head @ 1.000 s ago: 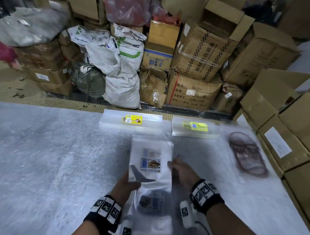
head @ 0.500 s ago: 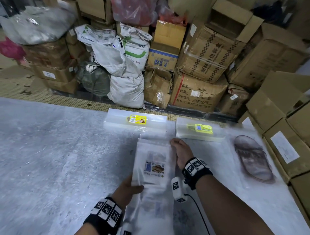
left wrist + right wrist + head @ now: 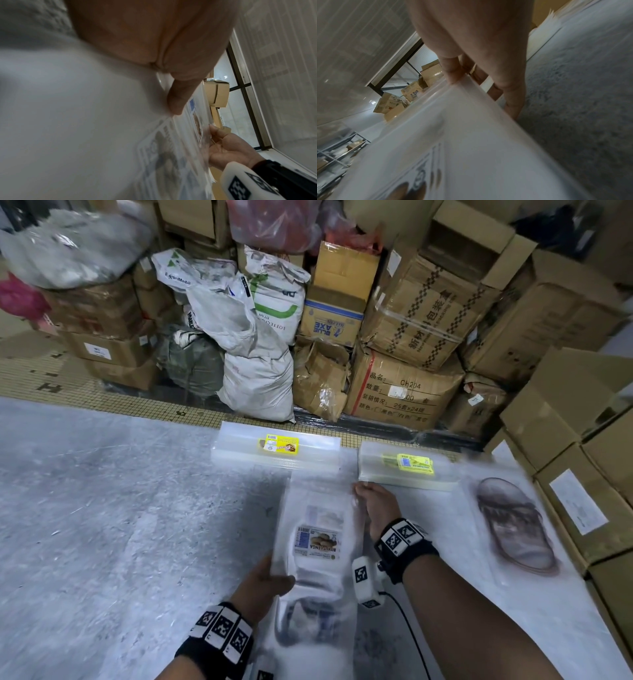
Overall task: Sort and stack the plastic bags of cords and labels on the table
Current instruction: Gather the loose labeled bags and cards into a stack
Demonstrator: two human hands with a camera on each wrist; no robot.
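Nearest the person, the left hand (image 3: 262, 585) grips the near-left edge of a stack of clear plastic bags (image 3: 317, 546), thumb on top just beside the blue-and-white printed label (image 3: 318, 542). The stack lies lengthwise on the grey table (image 3: 102, 525), and a darker bag below it shows at its near end. Farther along, the right hand (image 3: 376, 508) pinches the stack's far-right edge, thumb above and fingers (image 3: 513, 102) curled beneath. To the right, well apart, a coil of brown cords in a clear bag (image 3: 513, 522) lies flat. At the far table edge sit two stacks of clear bags with yellow labels, the left one (image 3: 277, 448) and the right one (image 3: 407, 467), just beyond the held stack. Behind the table, cardboard boxes (image 3: 411, 316) and white sacks (image 3: 253, 364) are piled.
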